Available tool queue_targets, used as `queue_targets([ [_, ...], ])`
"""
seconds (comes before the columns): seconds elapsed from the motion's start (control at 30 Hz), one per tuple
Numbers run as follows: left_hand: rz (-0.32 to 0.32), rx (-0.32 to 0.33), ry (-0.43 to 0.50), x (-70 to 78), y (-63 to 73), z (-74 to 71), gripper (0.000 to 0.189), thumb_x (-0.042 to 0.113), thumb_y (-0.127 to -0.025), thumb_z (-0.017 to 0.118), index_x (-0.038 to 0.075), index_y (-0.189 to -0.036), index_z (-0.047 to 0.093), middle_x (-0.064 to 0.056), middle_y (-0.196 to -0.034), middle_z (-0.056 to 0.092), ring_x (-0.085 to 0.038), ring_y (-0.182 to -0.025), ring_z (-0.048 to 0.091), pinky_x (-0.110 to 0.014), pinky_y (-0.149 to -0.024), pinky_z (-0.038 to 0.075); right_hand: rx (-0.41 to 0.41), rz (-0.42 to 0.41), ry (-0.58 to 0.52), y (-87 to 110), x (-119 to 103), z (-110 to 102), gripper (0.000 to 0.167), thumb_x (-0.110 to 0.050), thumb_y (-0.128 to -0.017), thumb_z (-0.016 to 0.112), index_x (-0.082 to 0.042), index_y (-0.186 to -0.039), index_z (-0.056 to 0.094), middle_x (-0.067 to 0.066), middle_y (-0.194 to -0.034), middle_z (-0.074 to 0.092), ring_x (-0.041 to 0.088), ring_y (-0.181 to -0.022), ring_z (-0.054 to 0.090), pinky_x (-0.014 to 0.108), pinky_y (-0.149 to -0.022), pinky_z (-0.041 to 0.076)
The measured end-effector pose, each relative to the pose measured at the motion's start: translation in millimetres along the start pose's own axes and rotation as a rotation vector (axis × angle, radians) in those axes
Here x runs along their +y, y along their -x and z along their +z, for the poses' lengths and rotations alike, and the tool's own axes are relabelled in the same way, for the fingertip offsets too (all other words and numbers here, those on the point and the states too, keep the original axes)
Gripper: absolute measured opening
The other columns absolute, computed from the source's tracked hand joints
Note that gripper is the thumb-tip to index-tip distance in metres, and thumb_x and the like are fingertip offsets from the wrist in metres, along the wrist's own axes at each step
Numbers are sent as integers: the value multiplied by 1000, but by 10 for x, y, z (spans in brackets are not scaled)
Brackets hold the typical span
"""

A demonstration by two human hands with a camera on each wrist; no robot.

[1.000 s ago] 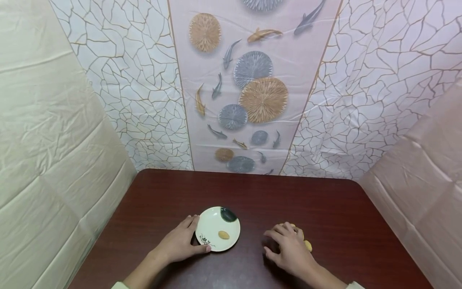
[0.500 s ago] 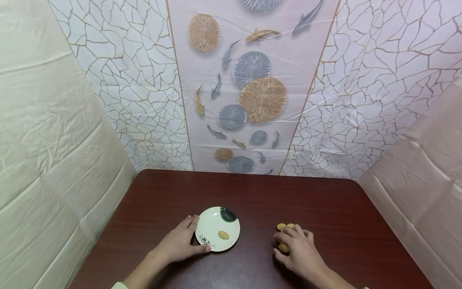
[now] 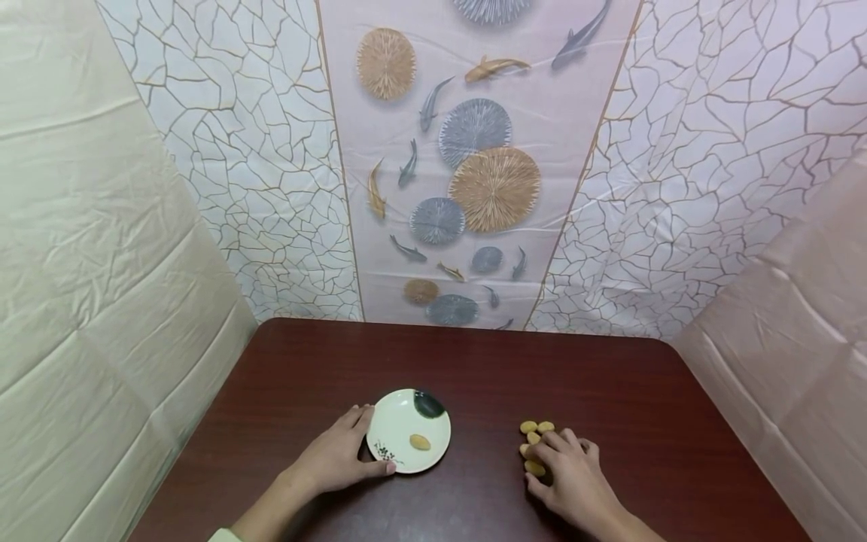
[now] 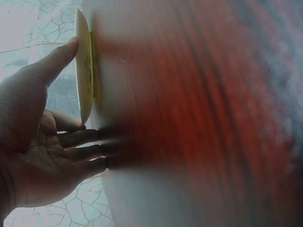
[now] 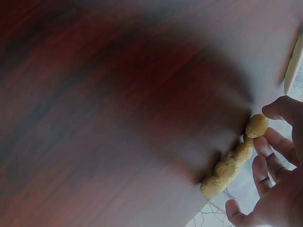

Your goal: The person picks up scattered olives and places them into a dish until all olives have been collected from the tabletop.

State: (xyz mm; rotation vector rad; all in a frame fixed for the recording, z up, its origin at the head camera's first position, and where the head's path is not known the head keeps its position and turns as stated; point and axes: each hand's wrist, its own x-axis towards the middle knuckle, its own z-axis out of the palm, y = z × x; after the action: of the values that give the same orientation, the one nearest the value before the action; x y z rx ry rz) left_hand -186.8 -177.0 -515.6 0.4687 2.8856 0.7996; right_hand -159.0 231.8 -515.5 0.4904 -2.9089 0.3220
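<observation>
A round white plate (image 3: 396, 418) with a dark green patch and a small printed sprig lies on the table. My left hand (image 3: 332, 455) holds its left edge, thumb at the near rim and fingers along the far-left side. One tan, oval, nut-like piece (image 3: 420, 442) sits on the plate. To the right, my right hand (image 3: 569, 478) pinches a similar wrinkled tan piece (image 5: 257, 126) at the table surface, thumb on one side and fingertips on the other. Several more such pieces (image 3: 528, 427) lie clustered just beyond, partly hidden by the fingers.
The dark red-brown table (image 3: 467, 369) has rounded far corners. Behind it hangs a patterned cloth backdrop (image 3: 494, 188) with fish and round leaf shapes. Pale cloth panels (image 3: 135, 301) enclose the left and right sides.
My right hand has shifted to the right and back over the cluster, uncovering several pieces and closing its fingertips around the nearest one. The left hand and plate have stayed put.
</observation>
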Motion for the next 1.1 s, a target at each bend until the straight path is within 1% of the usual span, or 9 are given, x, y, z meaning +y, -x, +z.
queue_targets([
  [0.2,-4,-3,0,-8,2,15,119,67,-83,88,-3,-167,42,-26,-170,47,-48,-161,42,-67,-123,45,11,4,11,21,29,40,28,-25,-82,98,-31,-100,78,-15,-106,67,13,-102,56,71,-98,51],
  [0.47,3,-3,-7,-29,-12,35,118,69,-84,86,-1,-168,41,-26,-170,47,-48,-161,43,-67,-123,46,82,-25,4,39,35,55,34,-21,-79,99,-33,-96,73,-19,-101,65,9,-97,54,69,-96,52],
  [0.6,2,3,-3,-36,-31,27,118,68,-84,87,-1,-168,41,-26,-170,47,-49,-161,42,-68,-122,46,96,-37,0,30,31,45,37,-21,-78,99,-35,-94,69,-20,-100,64,9,-96,53,69,-95,52],
  [0.7,-2,6,-5,-39,-43,30,117,69,-84,86,1,-168,42,-25,-170,47,-48,-161,42,-67,-122,46,111,-49,-1,19,28,46,36,-21,-78,99,-34,-93,69,-19,-99,64,10,-97,54,69,-95,52],
  [0.83,-3,5,-7,-39,-43,37,117,69,-84,86,1,-168,43,-25,-170,48,-48,-161,42,-67,-122,46,178,-91,11,4,20,64,35,-20,-76,98,-31,-93,70,-16,-97,66,12,-98,57,68,-93,52],
  [0.97,-4,1,-7,-26,-24,27,117,68,-83,87,0,-167,43,-26,-170,48,-48,-161,43,-68,-122,47,249,-137,13,-20,4,78,34,-19,-74,98,-31,-94,71,-18,-96,64,9,-95,54,67,-91,53],
  [1.1,-5,0,-9,-16,-12,11,118,68,-83,87,-1,-168,42,-27,-170,48,-48,-161,43,-68,-122,47,273,-162,-8,-65,-26,70,36,-17,-74,97,-33,-91,69,-21,-94,61,6,-94,50,66,-91,52],
])
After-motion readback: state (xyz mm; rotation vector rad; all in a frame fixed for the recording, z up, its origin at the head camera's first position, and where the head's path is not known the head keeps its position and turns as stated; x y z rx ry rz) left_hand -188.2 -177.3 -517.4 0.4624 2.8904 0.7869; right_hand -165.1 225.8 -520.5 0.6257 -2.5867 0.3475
